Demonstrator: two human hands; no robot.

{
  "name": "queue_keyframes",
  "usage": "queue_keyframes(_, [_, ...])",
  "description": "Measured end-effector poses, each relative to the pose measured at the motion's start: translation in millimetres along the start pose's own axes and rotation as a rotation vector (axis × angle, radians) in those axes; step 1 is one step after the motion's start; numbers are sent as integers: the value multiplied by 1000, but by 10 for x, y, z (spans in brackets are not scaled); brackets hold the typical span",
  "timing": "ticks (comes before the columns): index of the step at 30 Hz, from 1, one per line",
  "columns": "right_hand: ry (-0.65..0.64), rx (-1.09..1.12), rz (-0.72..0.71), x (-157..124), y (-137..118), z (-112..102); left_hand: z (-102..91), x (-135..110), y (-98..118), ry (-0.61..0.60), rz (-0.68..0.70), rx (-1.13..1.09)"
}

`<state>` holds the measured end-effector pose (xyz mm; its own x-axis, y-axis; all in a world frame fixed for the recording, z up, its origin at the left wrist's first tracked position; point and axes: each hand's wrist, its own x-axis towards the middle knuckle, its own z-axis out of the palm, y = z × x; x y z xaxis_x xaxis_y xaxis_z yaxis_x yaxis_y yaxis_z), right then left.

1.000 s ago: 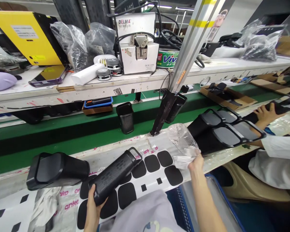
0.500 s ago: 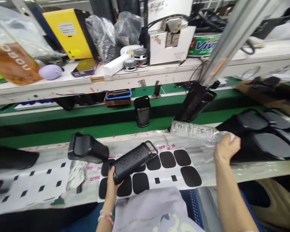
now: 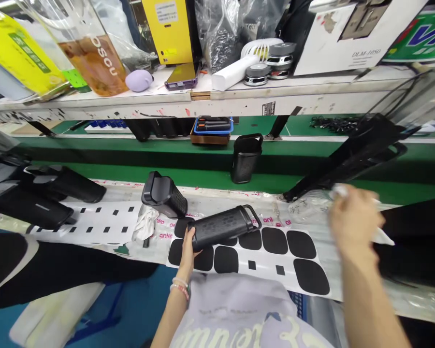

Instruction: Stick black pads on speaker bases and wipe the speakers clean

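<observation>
My left hand (image 3: 189, 246) is closed round the lower end of a black portable speaker (image 3: 221, 227) with a loop handle. The speaker is tilted, its handle up to the right, above a white sheet (image 3: 264, 258) of black rounded-square pads. My right hand (image 3: 355, 217), smeared by motion, is closed on a crumpled white wipe (image 3: 382, 237) that sticks out on both sides. Just left of that hand is a clear plastic bottle (image 3: 306, 205), blurred; whether the fingers touch it I cannot tell. Another black speaker (image 3: 164, 195) lies tilted at the left.
A black speaker (image 3: 246, 159) stands on the green ledge. Several more black speakers (image 3: 43, 205) lie at far left by a sheet of small black squares (image 3: 105, 222). A crumpled white cloth (image 3: 145, 224) lies nearby. A shelf (image 3: 224, 104) crosses above, with a dark post (image 3: 348, 154) at right.
The view has swung left. My right hand and the clear bottle are blurred now and sit nearer the dark post; the wipe shows more. My left hand keeps the speaker, now lying flatter.
</observation>
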<state>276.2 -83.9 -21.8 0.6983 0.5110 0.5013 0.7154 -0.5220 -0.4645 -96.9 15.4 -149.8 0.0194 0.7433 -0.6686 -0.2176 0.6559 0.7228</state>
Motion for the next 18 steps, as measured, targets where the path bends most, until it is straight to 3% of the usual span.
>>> queue_keyframes(4, [-250,129,-360,-910,-673,792,27,-30,13,11,11,-6])
queue_keyframes(7, [-401,175,-576,-1370,-835,1186,39,-41,15,27,13,-2])
queue_keyframes(9, [-443,170,-634,-1481,-799,1258,43,-37,10,35,16,0])
queue_keyframes(14, [-499,180,-729,-1531,-669,1193,54,-11,-5,64,17,-1])
queue_keyframes(18, [-478,172,-659,-1534,-631,1190,57,2,3,56,13,4])
